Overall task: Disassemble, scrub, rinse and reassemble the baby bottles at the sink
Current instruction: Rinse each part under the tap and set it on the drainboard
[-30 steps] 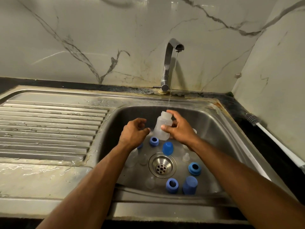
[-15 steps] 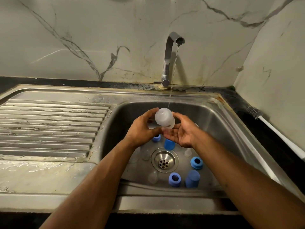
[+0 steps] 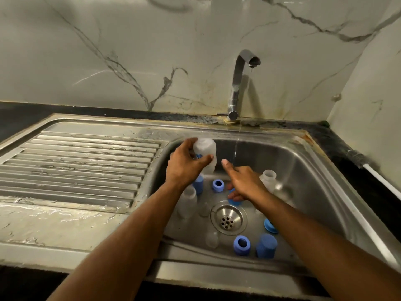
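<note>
My left hand grips a translucent baby bottle at the back left of the sink basin, bottom end up. My right hand reaches down beside it with the thumb stretched up. Its fingers touch a blue cap on the basin floor. Two more clear bottles lie in the basin, one at the right and one under my left forearm. Blue rings, blue caps and clear nipples lie around the drain.
The faucet at the back lets a thin stream fall just right of the held bottle. A wet ribbed drainboard lies to the left. A bottle brush with a white handle rests on the dark counter at the right.
The bottle went from both hands into my left hand alone and moved left, out of the stream. My right hand let go and dropped toward the blue cap by the drain.
</note>
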